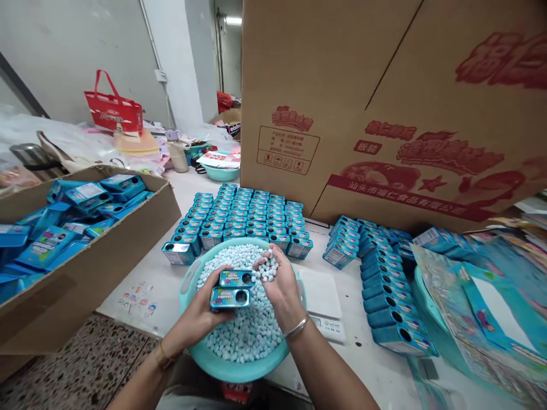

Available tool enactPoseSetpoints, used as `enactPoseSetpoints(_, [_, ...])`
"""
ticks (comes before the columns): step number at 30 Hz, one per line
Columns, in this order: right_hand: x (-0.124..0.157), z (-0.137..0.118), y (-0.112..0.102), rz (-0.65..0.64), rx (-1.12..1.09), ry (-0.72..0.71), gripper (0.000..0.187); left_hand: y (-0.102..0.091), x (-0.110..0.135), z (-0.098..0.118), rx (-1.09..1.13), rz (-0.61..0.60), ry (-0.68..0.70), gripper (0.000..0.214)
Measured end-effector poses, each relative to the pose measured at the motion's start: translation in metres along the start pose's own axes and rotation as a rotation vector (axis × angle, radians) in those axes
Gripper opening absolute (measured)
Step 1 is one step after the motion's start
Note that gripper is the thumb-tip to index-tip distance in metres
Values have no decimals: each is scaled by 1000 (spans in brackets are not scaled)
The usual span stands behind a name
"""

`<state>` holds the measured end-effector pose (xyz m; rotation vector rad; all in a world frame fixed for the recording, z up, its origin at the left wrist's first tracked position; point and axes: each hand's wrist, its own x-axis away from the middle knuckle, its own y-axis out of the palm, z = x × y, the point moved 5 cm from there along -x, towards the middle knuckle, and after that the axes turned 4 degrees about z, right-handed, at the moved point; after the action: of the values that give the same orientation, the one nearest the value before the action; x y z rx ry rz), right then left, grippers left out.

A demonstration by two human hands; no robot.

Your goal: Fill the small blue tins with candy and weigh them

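Note:
My left hand [200, 313] is closed around two small blue tins [233, 288], stacked one above the other with their round holes facing right. My right hand [277, 282] is cupped and holds a handful of small white-blue candy balls [268, 267] right beside the upper tin's hole. Both hands hover over a teal basin [239, 367] heaped with the same candy balls. The basin rests on the near edge of a white table [149, 285].
Rows of upright blue tins [248, 219] stand behind the basin; more lie in a row at the right [384, 285]. A cardboard box of blue packs [64, 228] sits left. A large carton [384, 108] looms behind. A white scale [325, 307] is beside the basin.

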<state>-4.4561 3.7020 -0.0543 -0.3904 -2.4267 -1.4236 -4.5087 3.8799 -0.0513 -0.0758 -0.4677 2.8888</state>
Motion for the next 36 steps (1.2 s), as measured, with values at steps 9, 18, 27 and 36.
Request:
enactPoseSetpoints(9, [-4,4,-45,7,359,-102,23,9,3,12,213,84,-165,98])
enactPoseSetpoints(18, [21,8,-63,-104,482,-230,34,53,-48,95,298,-25,-6,97])
enactPoseSetpoints(27, [71,8,-63,-369,1815,-811,52,192,-109,101,60,-303,36,86])
enactPoseSetpoints(36, [66,7,-65,-515,1901,-818,50,249,-129,60,-200,-308,151,74])
